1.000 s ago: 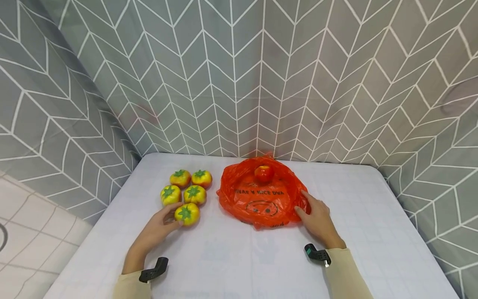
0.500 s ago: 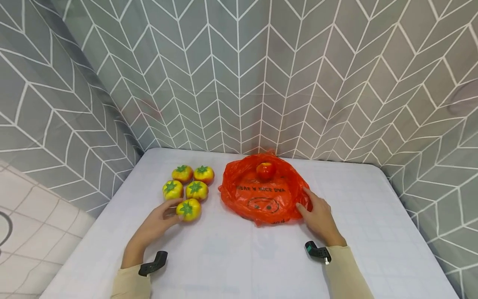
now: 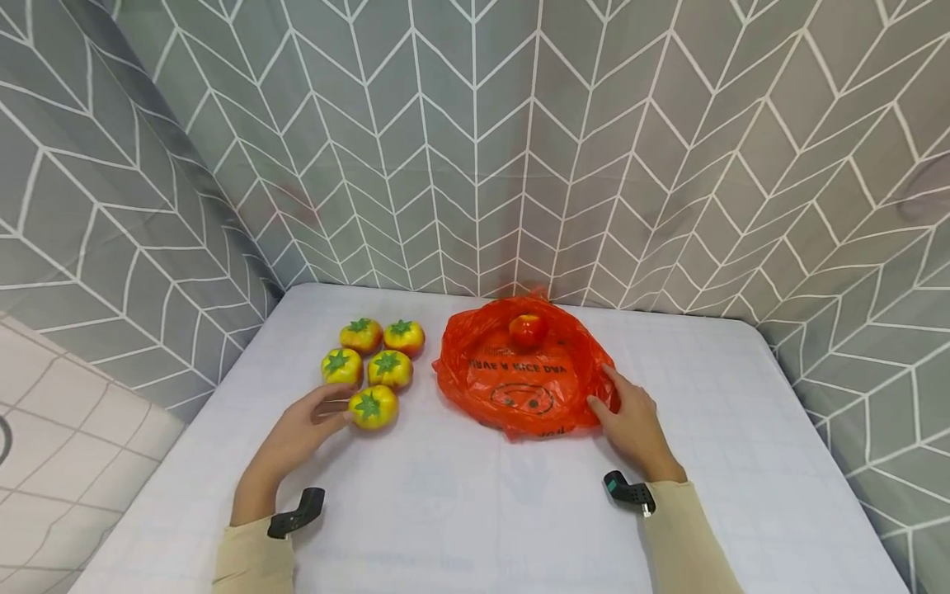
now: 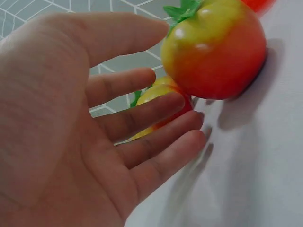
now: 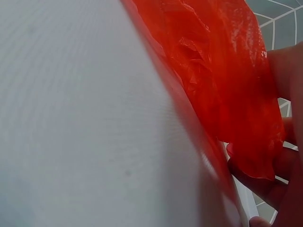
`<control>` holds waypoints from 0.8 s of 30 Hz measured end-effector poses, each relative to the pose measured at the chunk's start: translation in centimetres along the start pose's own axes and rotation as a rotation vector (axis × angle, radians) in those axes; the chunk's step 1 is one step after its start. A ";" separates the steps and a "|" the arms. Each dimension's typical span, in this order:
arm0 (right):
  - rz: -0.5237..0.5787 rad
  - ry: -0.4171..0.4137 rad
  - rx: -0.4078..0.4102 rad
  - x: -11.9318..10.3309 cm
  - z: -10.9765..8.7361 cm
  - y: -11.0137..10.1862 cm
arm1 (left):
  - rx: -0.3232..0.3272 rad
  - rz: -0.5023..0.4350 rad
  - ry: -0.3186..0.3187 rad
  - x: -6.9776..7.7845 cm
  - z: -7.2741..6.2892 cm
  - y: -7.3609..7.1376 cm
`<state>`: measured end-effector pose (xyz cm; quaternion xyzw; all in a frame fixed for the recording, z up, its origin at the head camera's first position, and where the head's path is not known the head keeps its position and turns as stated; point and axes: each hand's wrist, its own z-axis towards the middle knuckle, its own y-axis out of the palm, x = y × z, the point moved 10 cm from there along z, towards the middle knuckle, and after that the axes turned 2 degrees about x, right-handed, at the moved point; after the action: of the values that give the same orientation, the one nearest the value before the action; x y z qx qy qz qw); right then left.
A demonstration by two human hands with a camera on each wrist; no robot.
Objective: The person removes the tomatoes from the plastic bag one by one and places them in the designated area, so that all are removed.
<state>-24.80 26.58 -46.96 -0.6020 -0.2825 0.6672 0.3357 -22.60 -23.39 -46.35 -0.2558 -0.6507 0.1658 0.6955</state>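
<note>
My left hand (image 3: pixel 300 425) is held beside the nearest yellow-red tomato (image 3: pixel 373 407), its fingers loosely extended. In the left wrist view the thumb tip is right at the side of that tomato (image 4: pixel 215 49), and the palm shows bare. Several more tomatoes with green leafy tops, such as the back left tomato (image 3: pixel 361 336), are grouped just behind it. My right hand (image 3: pixel 634 425) grips the right edge of a spread-open red plastic bag (image 3: pixel 512 392). In the right wrist view, a fold of the bag (image 5: pixel 246 127) runs between thumb and fingers. Inside the bag, toward the back, lies one red tomato (image 3: pixel 529 330).
A white cloth (image 3: pixel 475 511) covers the table, whose far edge meets a grey curtain (image 3: pixel 497 148) with white zigzag lines. Curtain panels also flank both sides. Black wrist devices sit on the left cuff (image 3: pixel 256 553) and right cuff (image 3: pixel 683 528).
My left hand has come slightly away from the nearest tomato, leftward, its fingers loosening from around it. My right hand keeps its grip on the bag. The head view has shifted a little.
</note>
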 end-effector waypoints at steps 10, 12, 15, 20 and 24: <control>-0.001 0.005 0.003 0.1 0.2 0.1 | 0.152 -0.022 0.049 3.0 1.4 -2.2; -0.004 0.013 0.005 0.3 0.2 0.2 | 0.157 -0.030 0.079 4.2 2.0 -2.1; -0.010 0.021 0.007 0.4 0.0 0.1 | 0.140 -0.030 0.108 6.2 3.4 -1.4; -0.004 0.011 0.010 0.3 -0.2 0.0 | 0.073 -0.045 0.147 8.6 5.6 0.6; 0.006 0.005 0.019 0.1 -0.3 0.0 | 0.024 -0.059 0.144 9.7 7.2 2.3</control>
<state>-24.53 26.61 -47.08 -0.6013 -0.2735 0.6694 0.3399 -28.49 -15.04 -39.51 -0.2394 -0.6042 0.1345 0.7480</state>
